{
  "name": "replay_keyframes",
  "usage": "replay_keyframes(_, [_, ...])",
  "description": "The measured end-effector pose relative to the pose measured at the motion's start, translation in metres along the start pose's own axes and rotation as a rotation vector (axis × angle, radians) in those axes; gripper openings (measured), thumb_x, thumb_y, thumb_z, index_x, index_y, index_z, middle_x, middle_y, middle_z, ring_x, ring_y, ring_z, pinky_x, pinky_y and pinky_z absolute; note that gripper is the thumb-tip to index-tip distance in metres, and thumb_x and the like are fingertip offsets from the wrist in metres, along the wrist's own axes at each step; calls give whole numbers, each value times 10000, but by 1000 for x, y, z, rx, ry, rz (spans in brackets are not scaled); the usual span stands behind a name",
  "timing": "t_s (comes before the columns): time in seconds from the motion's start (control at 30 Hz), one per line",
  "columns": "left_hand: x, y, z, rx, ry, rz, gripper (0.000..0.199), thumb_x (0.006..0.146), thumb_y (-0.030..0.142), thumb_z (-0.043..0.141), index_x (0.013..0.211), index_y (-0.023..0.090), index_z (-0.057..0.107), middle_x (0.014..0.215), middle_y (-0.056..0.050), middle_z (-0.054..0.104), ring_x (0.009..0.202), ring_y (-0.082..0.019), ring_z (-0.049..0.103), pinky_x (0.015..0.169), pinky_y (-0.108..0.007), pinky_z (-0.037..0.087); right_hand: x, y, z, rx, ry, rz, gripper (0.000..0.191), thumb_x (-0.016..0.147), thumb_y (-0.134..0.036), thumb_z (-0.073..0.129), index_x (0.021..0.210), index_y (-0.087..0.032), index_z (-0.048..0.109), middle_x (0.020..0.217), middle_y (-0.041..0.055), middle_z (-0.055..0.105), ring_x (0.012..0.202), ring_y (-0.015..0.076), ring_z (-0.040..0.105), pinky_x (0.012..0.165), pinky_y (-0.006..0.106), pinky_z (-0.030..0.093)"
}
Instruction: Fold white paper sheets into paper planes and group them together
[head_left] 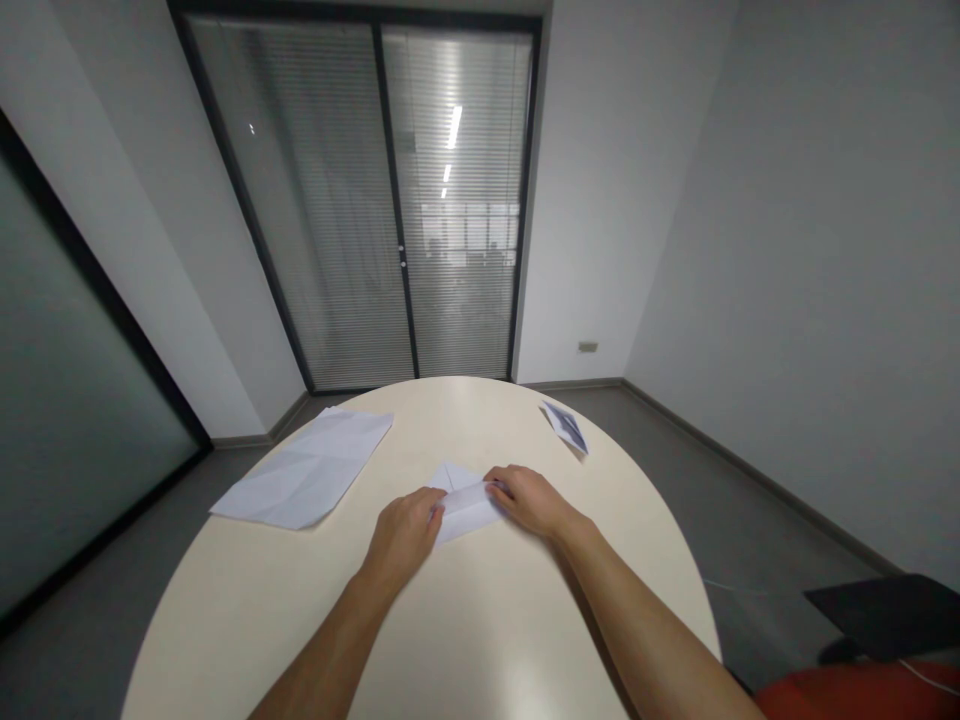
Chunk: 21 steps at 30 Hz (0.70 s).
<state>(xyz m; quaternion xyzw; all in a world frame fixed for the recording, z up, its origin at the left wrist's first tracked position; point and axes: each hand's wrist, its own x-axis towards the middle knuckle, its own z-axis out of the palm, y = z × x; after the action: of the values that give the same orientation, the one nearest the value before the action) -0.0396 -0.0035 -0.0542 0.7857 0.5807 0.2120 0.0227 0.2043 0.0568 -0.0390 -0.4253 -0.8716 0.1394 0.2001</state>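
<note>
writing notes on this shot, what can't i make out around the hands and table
- Head view: both ends of the folded paper, covered by the left hand and right hand.
- Head view: details on the small printed paper, too small.
- Head view: the near edge of the table, cut off by the picture's bottom edge.
- Head view: what the red thing is, cut off there too.

Left grip [405, 530] and right grip [529, 498] holding folded paper [468, 508], creased sheet [311, 470], round table [457, 640]

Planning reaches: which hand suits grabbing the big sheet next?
Left hand, probably: it's nearer the big sheet. The right hand sits beyond the folded paper. Both hold that paper.
</note>
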Motion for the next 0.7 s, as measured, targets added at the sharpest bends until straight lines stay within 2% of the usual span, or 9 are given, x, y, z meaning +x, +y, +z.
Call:
replay_keyframes(0.13, [0,-1,2,-11,11,-30,353,965,203,487,1295,217,614,1276,-74,707,1115,-240,687,959,-352,518,1,0,0,-16,7,19,253,1006,-279,478,1089,-194,702,963,96,734,849,204,656,758,282,426])
replay_keyframes(0.23, [0,-2,4,-32,14,-49,377,959,187,501,1324,218,588,1304,-73,691,1148,-233,675,981,-345,516,2,1,1,-22,16,25,252,1005,-272,480,1102,-198,700,979,95,737,885,207,662,781,282,431])
replay_keyframes(0.37, [0,-2,7,-97,39,-97,393,944,154,517,1329,207,578,1308,-84,685,1182,-221,662,1015,-339,501,3,3,4,-22,23,28,261,1002,-254,470,1128,-205,692,1016,80,741,926,203,667,808,277,439])
replay_keyframes(0.53, [2,-6,9,-199,53,-164,459,929,97,499,1378,187,521,1233,-92,705,1139,-208,673,984,-334,513,3,4,4,-8,37,44,286,995,-225,454,1150,-226,694,1082,61,750,978,204,672,839,279,448])
replay_keyframes(0.7, [3,-12,15,-258,89,-160,495,892,29,454,1358,175,534,1218,-88,695,1148,-200,649,1014,-344,496,2,5,2,0,55,87,311,990,-220,440,1167,-227,696,1114,70,750,1010,206,679,858,283,462])
